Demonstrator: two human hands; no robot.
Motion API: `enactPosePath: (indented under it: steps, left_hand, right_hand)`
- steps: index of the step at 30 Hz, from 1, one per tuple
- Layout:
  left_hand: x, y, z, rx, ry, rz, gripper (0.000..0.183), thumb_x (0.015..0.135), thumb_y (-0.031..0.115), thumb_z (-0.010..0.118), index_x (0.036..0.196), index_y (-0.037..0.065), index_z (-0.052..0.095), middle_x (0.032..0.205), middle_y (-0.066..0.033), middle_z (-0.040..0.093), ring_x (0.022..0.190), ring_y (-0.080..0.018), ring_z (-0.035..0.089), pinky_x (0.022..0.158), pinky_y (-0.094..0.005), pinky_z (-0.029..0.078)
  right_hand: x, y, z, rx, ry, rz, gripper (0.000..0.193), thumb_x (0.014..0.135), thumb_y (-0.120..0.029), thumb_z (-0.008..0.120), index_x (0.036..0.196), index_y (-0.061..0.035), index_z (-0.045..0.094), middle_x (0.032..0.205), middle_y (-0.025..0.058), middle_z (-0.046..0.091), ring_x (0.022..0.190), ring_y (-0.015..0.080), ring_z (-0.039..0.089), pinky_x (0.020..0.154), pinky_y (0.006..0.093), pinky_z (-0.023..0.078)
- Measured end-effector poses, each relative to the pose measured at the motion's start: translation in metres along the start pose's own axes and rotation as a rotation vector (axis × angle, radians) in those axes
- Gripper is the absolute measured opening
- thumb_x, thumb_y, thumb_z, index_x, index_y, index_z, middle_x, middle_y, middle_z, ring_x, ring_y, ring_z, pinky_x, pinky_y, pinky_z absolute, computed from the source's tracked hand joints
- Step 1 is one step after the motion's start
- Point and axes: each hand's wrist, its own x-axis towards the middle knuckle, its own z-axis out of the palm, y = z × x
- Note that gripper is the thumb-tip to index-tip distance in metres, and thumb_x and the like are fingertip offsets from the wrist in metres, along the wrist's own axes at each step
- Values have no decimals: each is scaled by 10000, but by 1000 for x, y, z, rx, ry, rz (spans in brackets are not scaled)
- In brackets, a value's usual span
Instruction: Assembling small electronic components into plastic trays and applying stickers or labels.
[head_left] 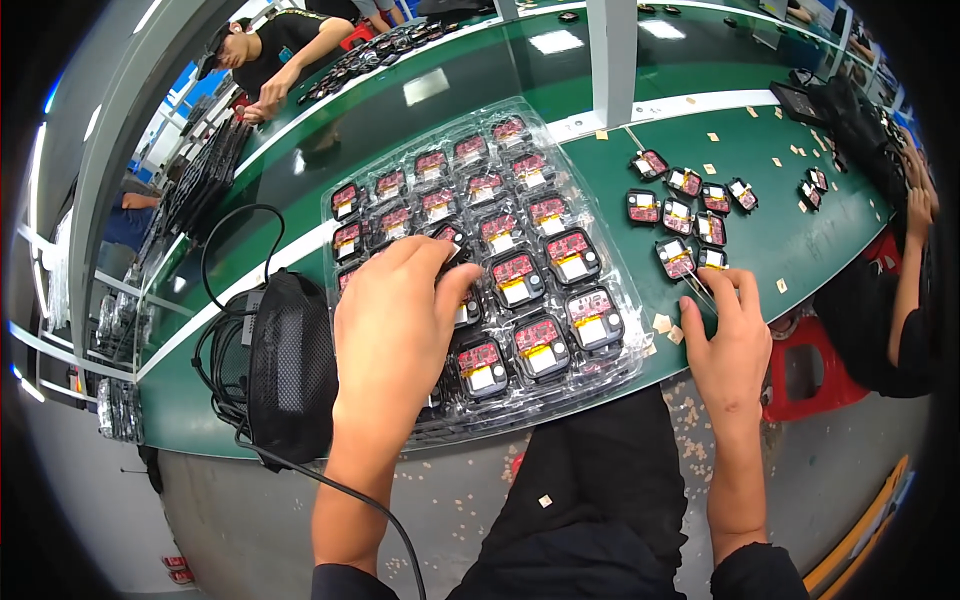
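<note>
My left hand (395, 315) reaches over a clear plastic tray (625, 300) filled with open black watch cases with red circuit boards. Its thumb and index finger are closed around a watch case (452, 238), partly hidden by the fingers. On the green tabletop to the right, my right hand (730, 335) pinches a pair of metal tweezers (702, 287). The tweezers' tips are at a loose watch case (675, 258) with a white part and red board. Beside it sits another watch case (713, 258), partly covered by my right hand.
Several loose watch cases (677, 216) lie beyond my right hand, among small beige paper squares (662, 323). A black mesh bag (290, 360) with cables stands left of the tray. A white post (612, 70) rises behind. People sit across and at right, near a red stool (815, 375).
</note>
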Motion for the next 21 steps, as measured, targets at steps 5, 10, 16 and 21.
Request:
enactPosePath:
  steps: [5,10,16,21]
  left_hand:
    - [-4,-7,1,256,115,173,186,909,95,702,1064,11,761,1181,-159,706,1103,-341,661,955,-424,512]
    - [-2,-9,-3,188,63,102,169,892,86,696,1032,32,775,1193,-154,696,1131,-348,637,976,-439,495]
    - [-3,-11,-6,163,48,64,173,880,82,700,1027,44,783,1177,-152,701,1087,-350,656,944,-428,512]
    - [-2,6,-4,98,184,128,239,836,15,739,1075,15,730,1172,-159,678,1049,-359,650,926,-438,517]
  right_hand:
    - [-1,2,0,27,12,-8,263,881,-135,760,1108,-46,659,1141,120,613,769,364,686,653,456,529]
    - [-2,-2,-3,14,30,19,235,871,-129,767,1062,-44,659,1166,135,615,755,364,683,637,451,528]
    - [-2,-1,-2,3,5,64,177,853,-111,766,955,-48,637,1240,153,635,735,371,690,629,462,533]
    - [-1,7,-6,91,37,-5,198,799,-27,757,907,-55,595,1171,151,671,760,403,689,652,460,549]
